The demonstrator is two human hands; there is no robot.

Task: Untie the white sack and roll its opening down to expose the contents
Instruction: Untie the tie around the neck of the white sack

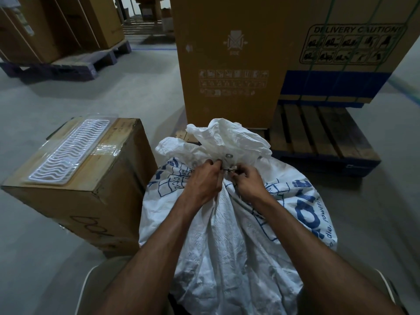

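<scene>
While the white sack [227,223] stands on the floor [159,92] directly in front of me, both of my hands work at its gathered neck. My left hand [204,178] has its fingers curled around the bunched fabric just below the tie; the fingertips are tucked into the folds and cannot be seen. My right hand [246,178] pinches a thin dark tie [229,170] at the neck between thumb and fingers. The tie itself is small and mostly covered by my fingers, so its material and knot cannot be made out. A metal eyelet [229,156] shows in the fabric just above the hands. Above the neck, the loose mouth of the sack stands crumpled and still closed; the contents are hidden. Blue printing on both sides of the sack is partly folded under and only fragments are legible.

To my left, a cardboard box [91,189] sits near the sack, carrying a clear plastic tray [70,151] with a white wavy insert. Handwriting on the box front is blurred. Beyond the sack, a tall brown carton [227,64] and a strapped carton [352,53] marked with delivery cautions rest on a wooden pallet [322,137]; their tops are cut off by the frame edge.
</scene>
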